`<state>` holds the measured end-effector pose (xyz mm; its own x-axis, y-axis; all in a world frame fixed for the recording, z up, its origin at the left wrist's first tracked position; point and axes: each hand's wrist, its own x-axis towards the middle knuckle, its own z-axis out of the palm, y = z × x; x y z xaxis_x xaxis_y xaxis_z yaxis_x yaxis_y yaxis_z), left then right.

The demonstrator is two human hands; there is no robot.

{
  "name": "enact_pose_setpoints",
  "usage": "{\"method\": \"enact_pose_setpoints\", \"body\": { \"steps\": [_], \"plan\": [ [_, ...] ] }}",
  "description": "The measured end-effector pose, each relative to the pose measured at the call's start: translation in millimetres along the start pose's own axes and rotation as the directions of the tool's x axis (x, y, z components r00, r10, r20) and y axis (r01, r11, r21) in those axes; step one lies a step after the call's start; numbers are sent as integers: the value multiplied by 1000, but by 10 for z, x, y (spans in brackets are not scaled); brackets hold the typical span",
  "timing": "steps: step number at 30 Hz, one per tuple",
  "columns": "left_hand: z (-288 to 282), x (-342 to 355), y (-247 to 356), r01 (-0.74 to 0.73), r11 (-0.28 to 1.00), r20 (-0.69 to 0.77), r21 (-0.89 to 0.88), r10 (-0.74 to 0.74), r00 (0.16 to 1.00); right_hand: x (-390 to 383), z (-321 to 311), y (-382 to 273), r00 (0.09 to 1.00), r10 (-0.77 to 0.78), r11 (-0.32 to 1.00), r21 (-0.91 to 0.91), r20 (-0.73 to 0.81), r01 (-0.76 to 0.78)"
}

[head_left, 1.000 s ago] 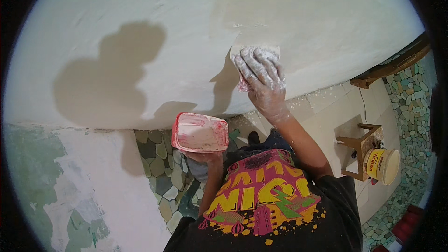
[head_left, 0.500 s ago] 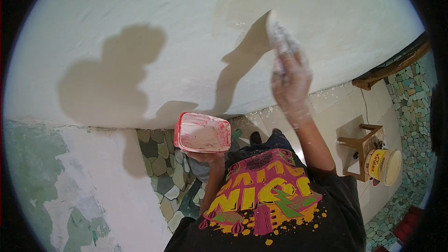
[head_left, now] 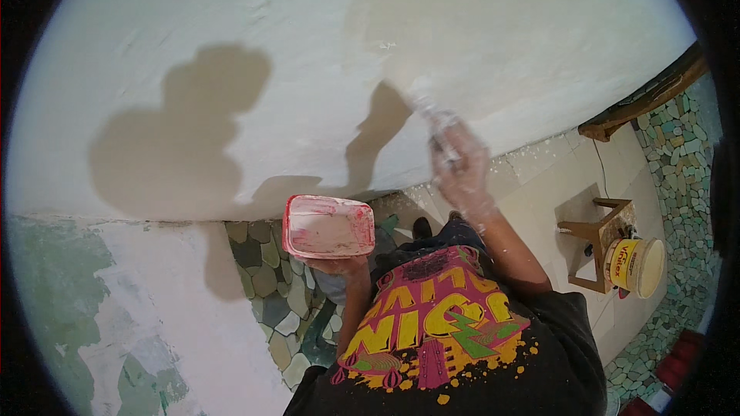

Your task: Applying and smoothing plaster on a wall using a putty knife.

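red tub (head_left: pixel 288 225) in left hand (head_left: pixel 339 264) (right hand (head_left: pixel 462 166) well apart)

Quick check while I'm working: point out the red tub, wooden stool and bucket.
Red tub (head_left: pixel 331 210): head view, on its far inner wall.
Wooden stool (head_left: pixel 616 226): head view, on its broad panel.
Bucket (head_left: pixel 630 266): head view, on its side's yellow label.

A wooden stool (head_left: pixel 613 223) stands on pale floor tiles (head_left: pixel 532 194) near greenish stone mosaic (head_left: pixel 678 173).
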<state>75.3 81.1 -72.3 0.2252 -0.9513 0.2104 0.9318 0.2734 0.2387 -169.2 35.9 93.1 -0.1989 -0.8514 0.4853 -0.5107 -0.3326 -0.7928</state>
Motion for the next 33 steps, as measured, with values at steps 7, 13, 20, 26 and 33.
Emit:
{"method": "enact_pose_setpoints", "body": {
  "steps": [7, 13, 20, 26, 33],
  "plan": [
    [143, 95, -18, 132, 988, 40, -85, -129, 991, 143, 106, -10, 981, -94, 955, -295, -170, 40],
    [48, 82, -14, 164, 980, -60, 113, -158, 986, -53, 265, 127, 976, -8, 988, -149, 216, 41],
    [87, 129, -70, 139, 970, -185, 199, -103, 977, 28, 95, 98, 944, -274, 952, -188, -184, 240],
    [79, 28, -47, 127, 975, -166, 182, -97, 981, 86, 591, 169, 965, -241, 821, -551, -102, 147],
    [73, -52, -4, 205, 977, -161, -59, -212, 964, -147, 638, 406, 970, -239, 792, -569, 41, 219]
  ]
}}
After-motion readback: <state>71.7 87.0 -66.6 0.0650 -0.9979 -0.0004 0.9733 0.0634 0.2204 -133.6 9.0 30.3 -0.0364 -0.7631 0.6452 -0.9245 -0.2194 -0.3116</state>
